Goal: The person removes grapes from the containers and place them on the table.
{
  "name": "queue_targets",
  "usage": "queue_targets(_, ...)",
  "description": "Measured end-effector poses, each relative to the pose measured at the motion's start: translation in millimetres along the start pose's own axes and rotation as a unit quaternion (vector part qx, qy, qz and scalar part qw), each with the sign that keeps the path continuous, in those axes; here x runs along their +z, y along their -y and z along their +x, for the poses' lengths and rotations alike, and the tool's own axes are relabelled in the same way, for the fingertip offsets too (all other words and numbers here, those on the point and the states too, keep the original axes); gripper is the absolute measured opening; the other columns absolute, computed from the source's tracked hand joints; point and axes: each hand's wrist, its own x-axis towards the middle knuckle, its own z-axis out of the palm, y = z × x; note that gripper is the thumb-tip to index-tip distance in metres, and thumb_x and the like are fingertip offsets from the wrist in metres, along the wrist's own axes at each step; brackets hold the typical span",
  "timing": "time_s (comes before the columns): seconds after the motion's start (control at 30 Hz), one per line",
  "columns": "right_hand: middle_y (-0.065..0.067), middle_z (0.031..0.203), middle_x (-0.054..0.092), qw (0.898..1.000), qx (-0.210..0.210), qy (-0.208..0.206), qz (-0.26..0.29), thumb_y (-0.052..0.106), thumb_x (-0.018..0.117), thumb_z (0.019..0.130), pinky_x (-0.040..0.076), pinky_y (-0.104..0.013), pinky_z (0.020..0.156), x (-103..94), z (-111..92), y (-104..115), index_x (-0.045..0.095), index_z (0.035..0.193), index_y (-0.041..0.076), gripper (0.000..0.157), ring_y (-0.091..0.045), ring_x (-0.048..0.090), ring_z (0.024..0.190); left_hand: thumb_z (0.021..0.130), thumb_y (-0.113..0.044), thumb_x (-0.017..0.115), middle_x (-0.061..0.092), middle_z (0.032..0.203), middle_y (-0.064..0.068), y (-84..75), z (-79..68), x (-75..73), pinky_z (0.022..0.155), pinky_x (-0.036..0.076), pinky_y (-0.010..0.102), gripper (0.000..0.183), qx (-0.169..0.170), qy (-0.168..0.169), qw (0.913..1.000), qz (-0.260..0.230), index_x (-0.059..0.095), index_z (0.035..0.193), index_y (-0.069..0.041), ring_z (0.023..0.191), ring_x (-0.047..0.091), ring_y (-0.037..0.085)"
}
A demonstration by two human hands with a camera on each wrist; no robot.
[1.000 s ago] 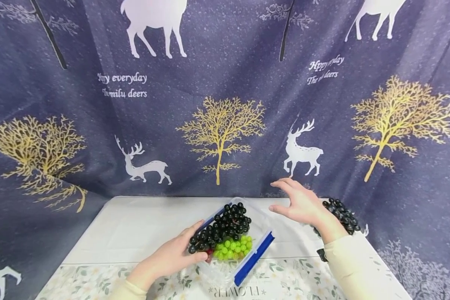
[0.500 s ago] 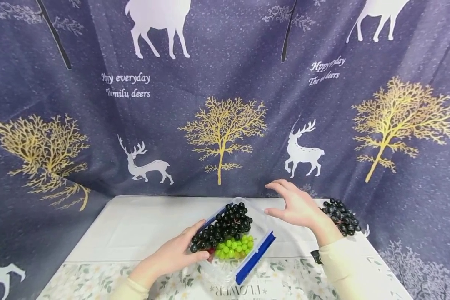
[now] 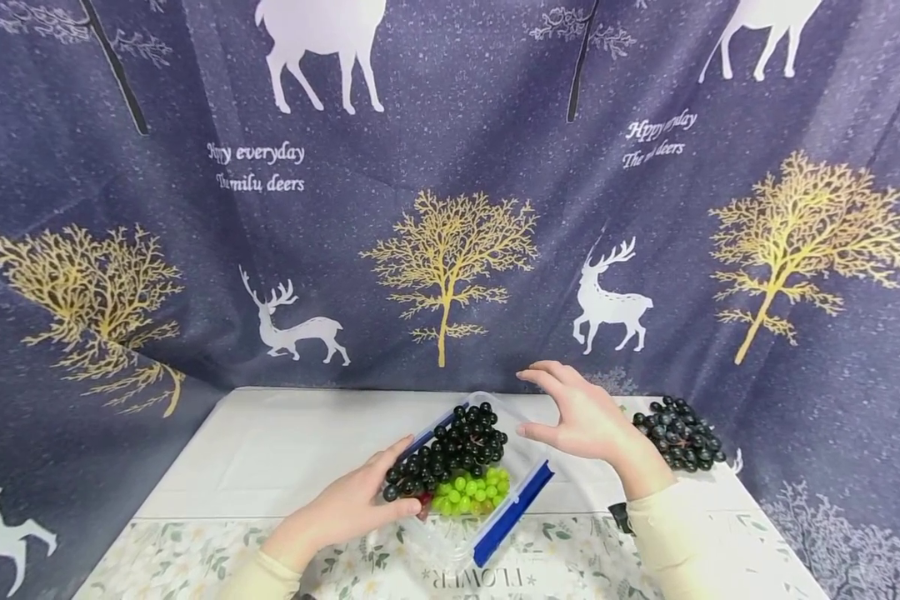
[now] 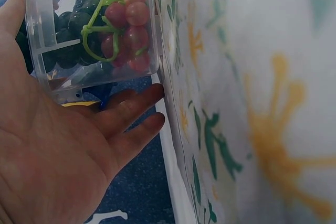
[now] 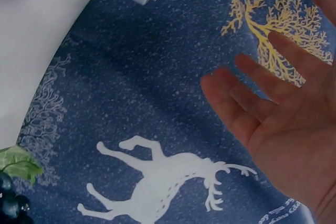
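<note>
A clear plastic container (image 3: 441, 543) with blue side clips (image 3: 513, 514) stands slantwise on the table. Inside are a bunch of black grapes (image 3: 465, 442), green grapes (image 3: 471, 492) and partly hidden red grapes (image 4: 136, 14). My left hand (image 3: 352, 504) rests around the container's left corner, thumb along the near side and fingers on the far side. In the left wrist view its fingers (image 4: 139, 103) look fairly straight. My right hand (image 3: 585, 417) hovers above the container's far right side, holding nothing, with its fingers spread in the right wrist view.
Another bunch of black grapes (image 3: 681, 433) lies at the table's right edge, behind the right forearm. A floral cloth (image 3: 195, 550) covers the near part of the white table (image 3: 285, 433). A dark curtain (image 3: 390, 150) printed with deer and trees hangs behind.
My right hand has shifted left, away from the black grapes at the right and closer to the container. The left hand and the container have stayed in place; the head view drifts slightly.
</note>
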Motion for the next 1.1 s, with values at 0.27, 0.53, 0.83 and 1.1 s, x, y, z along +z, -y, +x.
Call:
queue_targets(0.27, -0.003, 0.166, 0.052, 1.0, -0.021, -0.003, -0.001, 0.058, 0.087, 0.092, 0.057, -0.061, 0.102, 2.8, -0.3, 12.6, 0.058, 0.163, 0.027, 0.083, -0.033, 0.058, 0.144, 0.107, -0.064, 0.068, 0.03, 0.181, 0.014, 2.8, -0.4, 0.0, 0.098, 0.058, 0.067, 0.093, 0.004, -0.002, 1.0, -0.004, 0.015, 0.179, -0.041, 0.125, 0.071, 0.039)
queue_targets(0.53, -0.007, 0.169, 0.048, 0.999, -0.034, -0.003, 0.002, 0.06, 0.088, 0.091, 0.057, -0.061, 0.105, 6.2, -1.7, 21.7, 0.058, 0.163, 0.024, 0.086, -0.037, 0.055, 0.148, 0.107, -0.063, 0.068, 0.03, 0.181, 0.015, 2.2, -0.7, -0.4, 0.097, 0.058, 0.068, 0.093, 0.005, 0.0, 1.0, -0.003, 0.014, 0.18, -0.041, 0.124, 0.072, 0.04)
queue_targets(0.83, -0.008, 0.171, 0.046, 0.998, -0.055, -0.005, -0.001, 0.06, 0.089, 0.089, 0.058, -0.059, 0.104, 15.4, -3.2, 27.0, 0.056, 0.164, 0.029, 0.087, -0.036, 0.053, 0.149, 0.105, -0.068, 0.067, 0.031, 0.18, 0.018, -1.4, -1.9, 0.3, 0.102, 0.055, 0.072, 0.096, -0.004, 0.0, 1.0, -0.004, 0.015, 0.18, -0.039, 0.126, 0.07, 0.045)
queue_targets(1.1, -0.008, 0.172, 0.044, 0.998, -0.062, 0.001, 0.005, 0.057, 0.091, 0.09, 0.057, -0.061, 0.105, 20.0, -2.0, 34.1, 0.056, 0.165, 0.028, 0.088, -0.037, 0.052, 0.15, 0.106, -0.065, 0.067, 0.028, 0.181, 0.014, 0.8, 0.2, -0.3, 0.101, 0.056, 0.07, 0.094, 0.001, 0.004, 0.9999, -0.013, 0.013, 0.179, -0.042, 0.127, 0.071, 0.042)
